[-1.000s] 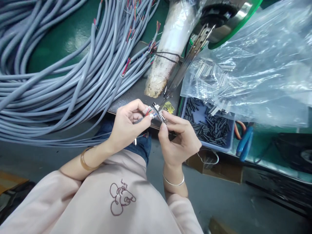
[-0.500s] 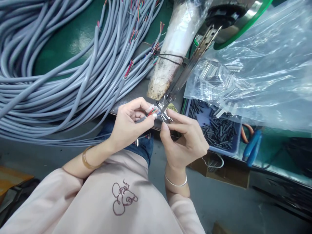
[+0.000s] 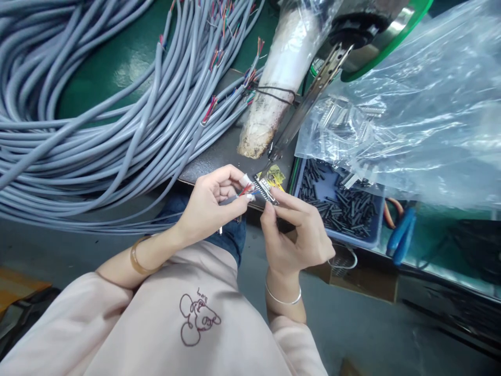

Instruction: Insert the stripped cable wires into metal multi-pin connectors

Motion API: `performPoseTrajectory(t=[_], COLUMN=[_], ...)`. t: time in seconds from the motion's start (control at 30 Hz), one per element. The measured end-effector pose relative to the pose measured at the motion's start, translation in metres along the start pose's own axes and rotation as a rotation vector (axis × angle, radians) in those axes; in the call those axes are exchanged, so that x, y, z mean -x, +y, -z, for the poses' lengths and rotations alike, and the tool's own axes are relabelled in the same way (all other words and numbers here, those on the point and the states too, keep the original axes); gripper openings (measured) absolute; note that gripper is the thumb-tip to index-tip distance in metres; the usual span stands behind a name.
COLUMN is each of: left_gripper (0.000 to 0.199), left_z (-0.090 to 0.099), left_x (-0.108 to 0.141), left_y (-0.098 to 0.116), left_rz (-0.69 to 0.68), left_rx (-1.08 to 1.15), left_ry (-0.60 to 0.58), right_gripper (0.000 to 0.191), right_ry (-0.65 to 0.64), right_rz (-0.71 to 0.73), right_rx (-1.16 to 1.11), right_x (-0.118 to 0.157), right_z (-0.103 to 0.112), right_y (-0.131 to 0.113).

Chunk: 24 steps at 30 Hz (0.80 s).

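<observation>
Between finger and thumb, my left hand pinches the end of a grey cable, whose thin red and blue wires spread toward a connector. My right hand grips that metal connector by its right end, with its row of pins facing the wires. White coverings are on the left thumb and a left fingertip. Just above the connector is the dark tip of a soldering iron, beside a fixed white wrapped post. A yellow patch lies behind the connector.
Many grey cables with stripped ends fill the left and top. At right, a blue tray holds small black tubes, partly under a clear plastic bag of metal parts. Blue-handled pliers lie beside it. A green-rimmed reel stands above.
Both hands have moved slightly down and right with the cable and connector, away from the iron's tip. More of the connector and of the yellow patch now shows.
</observation>
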<state>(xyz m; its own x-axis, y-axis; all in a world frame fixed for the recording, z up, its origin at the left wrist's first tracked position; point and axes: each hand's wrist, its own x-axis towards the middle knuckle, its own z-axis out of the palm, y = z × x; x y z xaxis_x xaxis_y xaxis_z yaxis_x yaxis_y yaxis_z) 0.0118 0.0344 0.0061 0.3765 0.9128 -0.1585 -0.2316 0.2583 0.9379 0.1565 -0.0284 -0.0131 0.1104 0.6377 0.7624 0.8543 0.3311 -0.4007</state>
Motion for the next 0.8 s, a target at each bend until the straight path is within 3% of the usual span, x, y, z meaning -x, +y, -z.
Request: performPoseTrajectory(t=[0.17, 0.23, 0.3, 0.33, 0.53, 0.8], left_gripper=[0.019, 0.020, 0.022, 0.023, 0.028, 0.030], left_z=[0.006, 0.008, 0.008, 0.007, 0.005, 0.007], left_x=[0.007, 0.009, 0.010, 0.011, 0.015, 0.020], left_y=[-0.001, -0.002, -0.003, -0.004, -0.010, -0.011], left_rz=[0.077, 0.114, 0.137, 0.141, 0.088, 0.081], left_rx=[0.102, 0.122, 0.124, 0.125, 0.149, 0.118], left_ry=[-0.084, -0.110, -0.122, -0.126, -0.191, -0.219], right_gripper=[0.012, 0.008, 0.004, 0.004, 0.006, 0.011], right_ry=[-0.101, 0.002, 0.159, 0.178, -0.214, -0.343], right_rz=[-0.316, -0.393, -0.388, -0.379, -0.405, -0.403], right_rx=[-0.183, -0.249, -0.236, -0.200, -0.150, -0.227], right_x=[0.002, 0.000, -0.001, -0.003, -0.010, -0.015], right_z=[0.005, 0.008, 0.013, 0.016, 0.029, 0.025], right_y=[-0.005, -0.008, -0.013, -0.015, -0.025, -0.027])
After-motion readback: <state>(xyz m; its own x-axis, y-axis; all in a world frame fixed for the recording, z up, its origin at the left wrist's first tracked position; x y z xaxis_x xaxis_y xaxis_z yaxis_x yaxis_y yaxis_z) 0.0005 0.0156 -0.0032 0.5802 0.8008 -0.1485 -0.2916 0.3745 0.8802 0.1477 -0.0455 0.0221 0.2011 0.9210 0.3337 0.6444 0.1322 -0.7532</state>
